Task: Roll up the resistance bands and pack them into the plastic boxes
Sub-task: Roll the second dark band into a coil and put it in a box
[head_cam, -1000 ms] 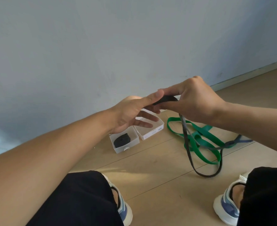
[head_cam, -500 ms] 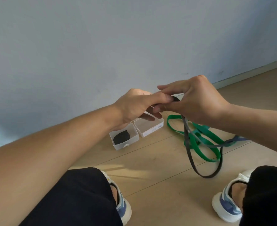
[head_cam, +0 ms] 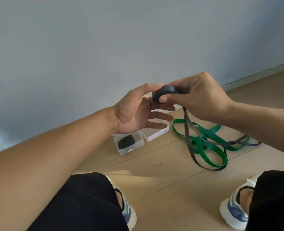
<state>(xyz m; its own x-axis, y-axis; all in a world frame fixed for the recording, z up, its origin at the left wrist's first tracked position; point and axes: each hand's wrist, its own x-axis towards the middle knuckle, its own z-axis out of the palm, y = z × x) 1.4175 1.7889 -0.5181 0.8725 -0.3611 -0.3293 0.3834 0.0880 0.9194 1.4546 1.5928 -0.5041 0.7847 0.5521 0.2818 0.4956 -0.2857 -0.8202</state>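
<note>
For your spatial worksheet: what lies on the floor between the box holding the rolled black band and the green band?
In the head view, a second plastic box, apparently empty, lies between the box with the rolled black band and the green band.

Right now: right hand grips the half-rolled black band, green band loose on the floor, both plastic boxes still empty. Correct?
Not quite. In the head view the left box already holds a rolled black band; only the right box looks empty. The rest stands: the right hand grips the half-rolled black band, and the green band lies loose on the floor.
</note>
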